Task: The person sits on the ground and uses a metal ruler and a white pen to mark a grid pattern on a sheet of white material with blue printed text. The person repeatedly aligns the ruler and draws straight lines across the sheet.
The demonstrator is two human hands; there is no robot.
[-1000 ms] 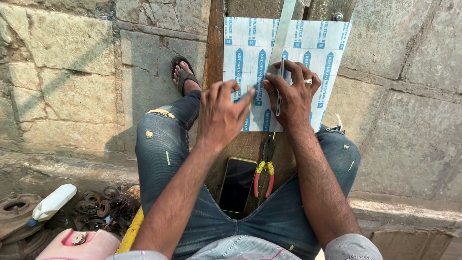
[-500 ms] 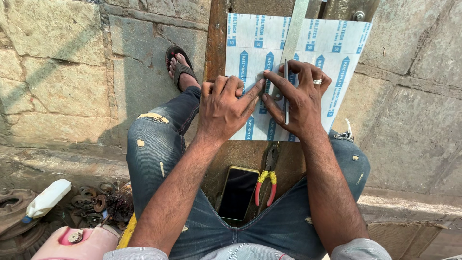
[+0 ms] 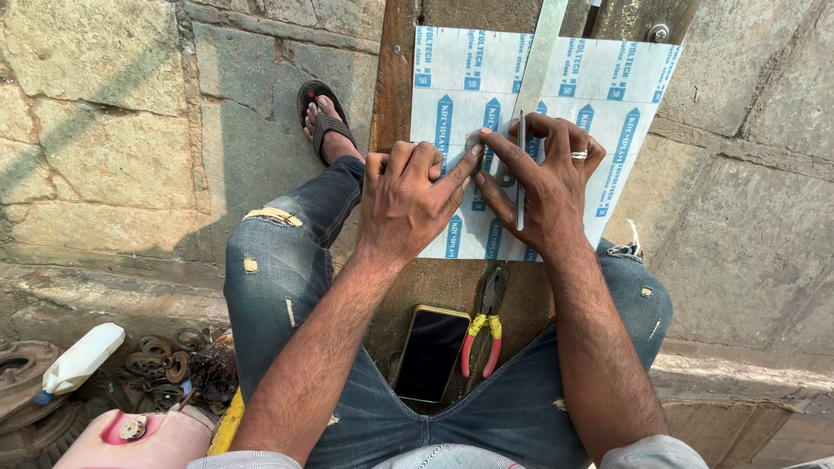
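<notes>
Head view: small grey piece (image 3: 475, 142) pinched between left hand (image 3: 408, 200), right hand (image 3: 543, 178) fingers.

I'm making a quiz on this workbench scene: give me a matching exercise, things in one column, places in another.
Things:
1. black smartphone with gold edge
2. red-and-yellow-handled pliers
3. white plastic bottle
4. printed white-and-blue sheet

Places:
A. on the ground at lower left
B. on the wooden board under both hands
C. between the knees, left of the other tool
D. between the knees, right of the phone

Pairs: 1-C, 2-D, 3-A, 4-B
</notes>
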